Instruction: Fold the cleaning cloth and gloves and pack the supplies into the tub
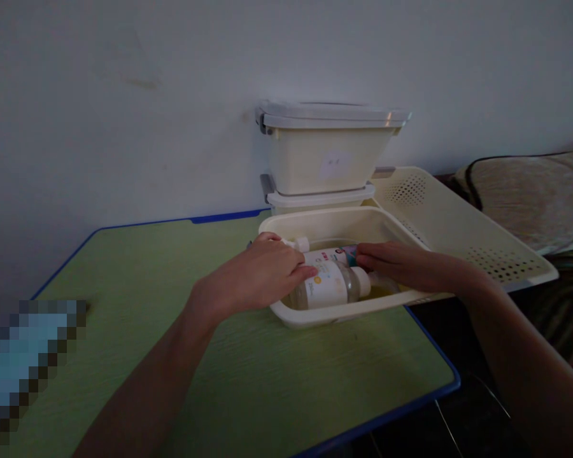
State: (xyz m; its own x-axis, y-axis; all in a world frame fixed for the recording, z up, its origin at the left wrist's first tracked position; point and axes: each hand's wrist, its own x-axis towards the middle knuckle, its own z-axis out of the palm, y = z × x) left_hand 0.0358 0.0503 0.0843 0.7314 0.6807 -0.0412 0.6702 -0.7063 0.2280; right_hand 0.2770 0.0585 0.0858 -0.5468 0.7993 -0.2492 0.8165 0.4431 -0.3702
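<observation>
A clear bottle with a white label and white cap (327,289) lies on its side in a cream plastic bin (334,313). Behind it lies a white tube or bottle with red print and a teal end (332,256). My left hand (262,270) reaches over the bin's left side, its fingers curled down and its thumb by the clear bottle; what they grip is hidden. A white cap (302,244) shows past its knuckles. At the teal end, my right hand (396,262) has its fingers pressed together on the printed container.
Behind the bin, a lidded storage box (305,162) stands on another lidded box (310,202) against the wall. A perforated cream basket (439,222) stands at the right, beside a cushion (530,197). The green table (172,381) has a blue edge. A pixelated patch lies at the left.
</observation>
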